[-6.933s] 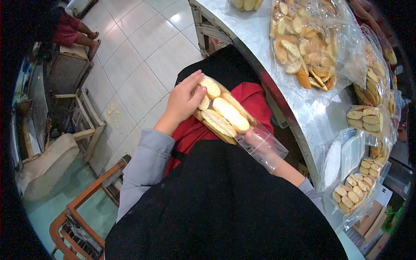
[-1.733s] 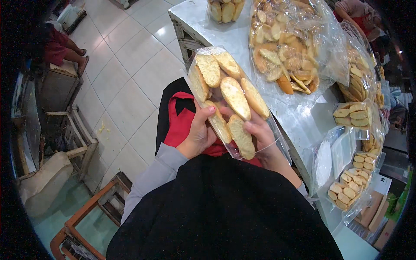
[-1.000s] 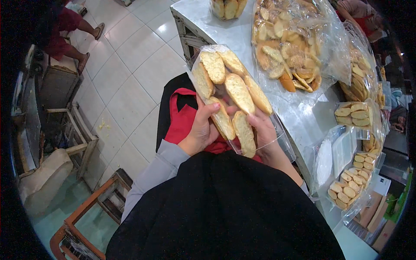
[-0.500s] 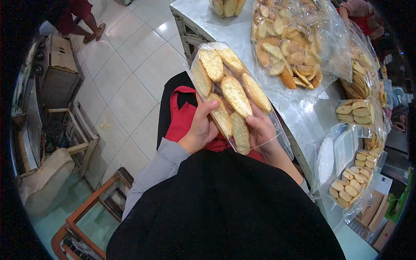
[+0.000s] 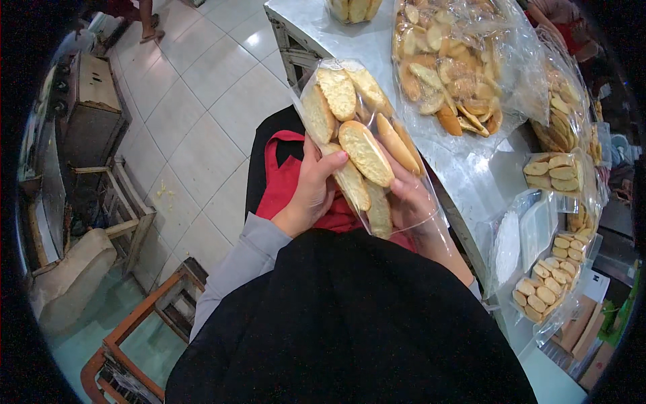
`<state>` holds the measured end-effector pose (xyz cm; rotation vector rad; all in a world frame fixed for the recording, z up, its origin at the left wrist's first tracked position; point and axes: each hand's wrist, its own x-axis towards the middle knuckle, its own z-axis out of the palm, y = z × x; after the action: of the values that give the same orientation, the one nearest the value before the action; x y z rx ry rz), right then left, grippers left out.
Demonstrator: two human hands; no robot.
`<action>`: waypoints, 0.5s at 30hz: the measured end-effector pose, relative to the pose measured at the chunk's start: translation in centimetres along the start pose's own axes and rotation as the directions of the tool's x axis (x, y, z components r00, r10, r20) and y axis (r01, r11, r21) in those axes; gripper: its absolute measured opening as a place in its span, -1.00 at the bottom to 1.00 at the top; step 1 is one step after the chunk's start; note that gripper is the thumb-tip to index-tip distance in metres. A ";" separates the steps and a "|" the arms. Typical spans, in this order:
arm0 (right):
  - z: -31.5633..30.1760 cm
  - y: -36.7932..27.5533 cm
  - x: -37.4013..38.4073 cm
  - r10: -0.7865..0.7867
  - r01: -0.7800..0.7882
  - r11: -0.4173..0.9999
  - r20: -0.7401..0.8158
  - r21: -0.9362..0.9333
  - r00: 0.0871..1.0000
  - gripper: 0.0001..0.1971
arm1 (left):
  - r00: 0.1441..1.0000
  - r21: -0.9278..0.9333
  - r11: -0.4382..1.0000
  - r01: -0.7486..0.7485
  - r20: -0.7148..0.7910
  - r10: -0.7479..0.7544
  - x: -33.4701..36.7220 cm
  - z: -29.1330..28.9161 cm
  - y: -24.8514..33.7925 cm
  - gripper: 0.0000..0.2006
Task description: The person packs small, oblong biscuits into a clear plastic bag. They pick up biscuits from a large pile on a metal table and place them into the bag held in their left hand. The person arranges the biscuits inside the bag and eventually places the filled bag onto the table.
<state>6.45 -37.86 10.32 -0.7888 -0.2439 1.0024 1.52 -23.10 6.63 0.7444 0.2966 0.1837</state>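
Bread bag (image 5: 365, 153) (clear) has risen, held between the fingers (image 5: 327, 165).

The clear plastic bag (image 5: 361, 114) is glossy, the bread slices (image 5: 367, 153) inside rough-faced; the bench (image 5: 464, 178) shiny metal, the red cloth (image 5: 284, 180) matt, the floor tiles (image 5: 215, 101) glossy.

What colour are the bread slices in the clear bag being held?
The bread slices are pale yellow with golden-brown edges, seen best in the head view.

Bakery workroom, bagged bread slices (image 5: 367, 153), metal-topped table (image 5: 363, 50), pale tiled floor (image 5: 205, 108)
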 end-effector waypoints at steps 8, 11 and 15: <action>-0.4 1.3 0.9 0.127 -0.144 0.927 -0.072 -0.347 0.989 -0.43 | 0.991 -0.072 0.997 0.032 -0.126 -0.041 -0.7 0.0 0.2 -0.23; -0.7 1.5 1.1 0.201 -0.222 0.919 -0.099 -0.326 0.975 -0.44 | 0.982 0.054 0.998 0.033 -0.190 -0.022 -0.5 -0.2 -0.8 -0.27; -2.0 2.3 0.9 0.217 -0.241 0.865 -0.107 -0.441 0.970 -0.43 | 0.968 0.149 0.982 0.118 -0.236 -0.081 -0.2 -0.2 -1.1 -0.36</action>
<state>6.49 -37.38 7.20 -1.2929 -0.3498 1.1648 1.34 -23.82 5.82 0.8689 0.5728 0.1510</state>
